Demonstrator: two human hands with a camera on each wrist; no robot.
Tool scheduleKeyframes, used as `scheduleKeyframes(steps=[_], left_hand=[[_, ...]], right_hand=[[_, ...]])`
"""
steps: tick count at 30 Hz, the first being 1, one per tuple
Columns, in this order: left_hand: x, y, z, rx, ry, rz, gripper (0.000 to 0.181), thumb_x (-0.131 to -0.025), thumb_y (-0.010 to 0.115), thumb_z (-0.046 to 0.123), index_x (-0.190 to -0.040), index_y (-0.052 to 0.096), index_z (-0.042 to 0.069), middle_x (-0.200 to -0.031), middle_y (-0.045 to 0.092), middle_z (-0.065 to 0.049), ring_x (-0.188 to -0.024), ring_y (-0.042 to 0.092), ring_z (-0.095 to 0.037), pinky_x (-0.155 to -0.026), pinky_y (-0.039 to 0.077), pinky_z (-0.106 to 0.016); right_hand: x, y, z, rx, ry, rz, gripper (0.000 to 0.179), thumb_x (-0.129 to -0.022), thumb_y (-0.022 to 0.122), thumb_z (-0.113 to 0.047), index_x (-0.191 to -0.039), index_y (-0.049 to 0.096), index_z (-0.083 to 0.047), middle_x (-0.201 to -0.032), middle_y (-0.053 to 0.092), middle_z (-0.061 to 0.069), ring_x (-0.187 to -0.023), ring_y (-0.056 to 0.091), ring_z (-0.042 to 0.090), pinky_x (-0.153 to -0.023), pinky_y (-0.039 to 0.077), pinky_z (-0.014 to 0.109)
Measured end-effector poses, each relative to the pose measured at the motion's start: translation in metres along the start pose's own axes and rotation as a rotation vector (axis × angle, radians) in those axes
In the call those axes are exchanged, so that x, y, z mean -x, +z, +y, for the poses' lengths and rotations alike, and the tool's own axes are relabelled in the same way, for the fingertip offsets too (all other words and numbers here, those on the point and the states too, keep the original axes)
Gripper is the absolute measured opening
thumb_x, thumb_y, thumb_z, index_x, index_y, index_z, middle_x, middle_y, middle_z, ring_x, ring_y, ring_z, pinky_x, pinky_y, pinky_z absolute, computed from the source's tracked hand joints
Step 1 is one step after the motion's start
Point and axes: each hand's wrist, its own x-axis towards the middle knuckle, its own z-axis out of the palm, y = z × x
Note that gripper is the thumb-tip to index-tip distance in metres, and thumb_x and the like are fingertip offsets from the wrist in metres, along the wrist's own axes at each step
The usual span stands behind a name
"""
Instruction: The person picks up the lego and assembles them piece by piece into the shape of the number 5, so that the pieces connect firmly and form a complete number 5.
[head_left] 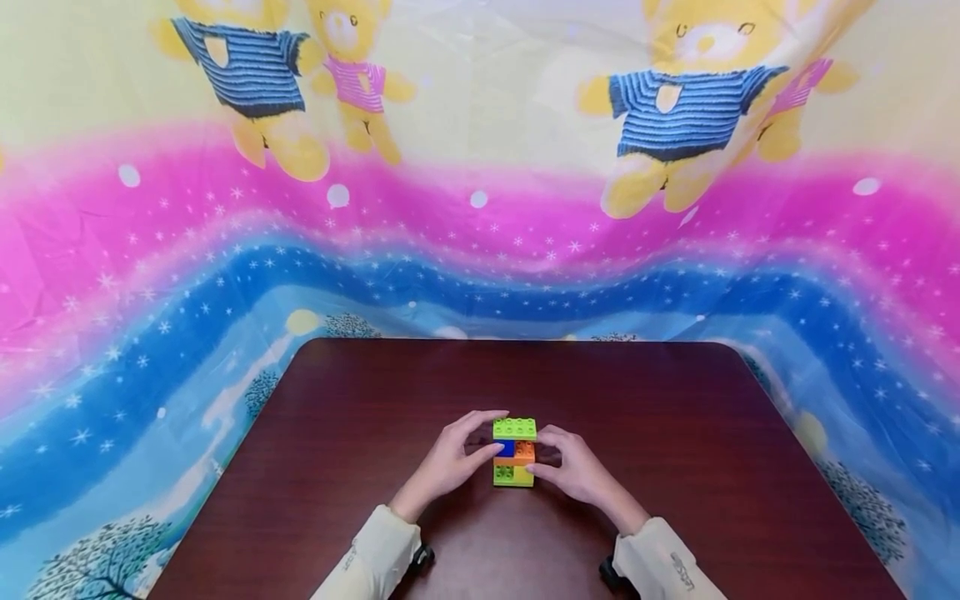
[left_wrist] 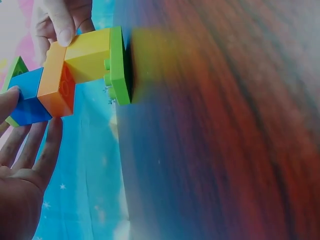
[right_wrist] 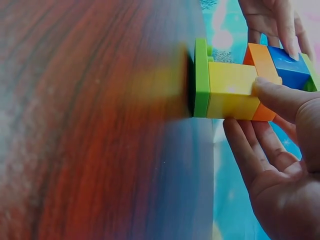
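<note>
A small stack of toy building bricks (head_left: pixel 524 475) stands upright at the table's middle. Its lime green bottom plate (left_wrist: pixel 120 65) is at the tabletop. Above that come a yellow brick (right_wrist: pixel 232 90), an orange brick (left_wrist: pixel 54 75) and a blue brick (left_wrist: pixel 31 97), topped by another lime green plate (head_left: pixel 514 428). My left hand (head_left: pixel 450 458) grips the stack from the left, thumb on the blue brick and fingers behind. From the right, my right hand (head_left: pixel 576 471) holds it lower, its thumb near the join of yellow and orange, fingers behind.
The dark red-brown wooden table (head_left: pixel 360 400) has rounded far corners. Behind it and along both sides hangs a printed curtain (head_left: pixel 480 250) with bears and snowflakes. Black straps sit at both wrists beside light sleeves (head_left: pixel 382 542).
</note>
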Motion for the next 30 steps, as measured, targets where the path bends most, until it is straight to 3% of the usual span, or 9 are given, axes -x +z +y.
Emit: scheduleKeyframes(steps=[9, 14, 20, 30], left_hand=[[-0.005, 0.0, -0.006, -0.008, 0.025, 0.009, 0.056, -0.097, 0.074, 0.017, -0.149, 0.054, 0.022, -0.136, 0.06, -0.002, -0.108, 0.07, -0.012, -0.095, 0.059, -0.033], [-0.008, 0.0, -0.009, 0.035, 0.028, 0.01, 0.063, -0.091, 0.08, 0.011, -0.148, 0.055, 0.014, -0.139, 0.058, -0.001, -0.112, 0.069, -0.02, -0.096, 0.06, -0.04], [-0.011, 0.001, -0.015, 0.082, 0.03, 0.02, 0.067, -0.084, 0.084, 0.004, -0.145, 0.058, 0.017, -0.139, 0.058, 0.0, -0.114, 0.068, -0.027, -0.096, 0.059, -0.047], [-0.014, 0.0, -0.018, 0.059, -0.001, 0.021, 0.07, -0.085, 0.083, 0.007, -0.147, 0.055, 0.026, -0.14, 0.057, 0.004, -0.117, 0.067, -0.02, -0.097, 0.059, -0.038]], right_hand=[[-0.003, -0.001, 0.002, -0.011, 0.04, 0.003, 0.044, -0.092, 0.08, -0.022, -0.134, 0.069, -0.012, -0.121, 0.067, 0.001, -0.107, 0.07, 0.019, -0.093, 0.061, 0.037], [-0.005, -0.001, 0.002, -0.017, 0.068, 0.014, 0.047, -0.092, 0.08, -0.021, -0.137, 0.067, -0.013, -0.126, 0.067, 0.002, -0.11, 0.069, 0.021, -0.094, 0.06, 0.038], [-0.006, -0.001, 0.002, -0.034, 0.074, 0.014, 0.049, -0.093, 0.079, -0.02, -0.139, 0.066, -0.014, -0.129, 0.067, 0.004, -0.112, 0.069, 0.024, -0.095, 0.06, 0.04], [-0.009, 0.0, 0.002, -0.044, 0.079, 0.025, 0.048, -0.094, 0.078, -0.019, -0.14, 0.065, -0.013, -0.133, 0.066, 0.008, -0.114, 0.068, 0.027, -0.095, 0.06, 0.04]])
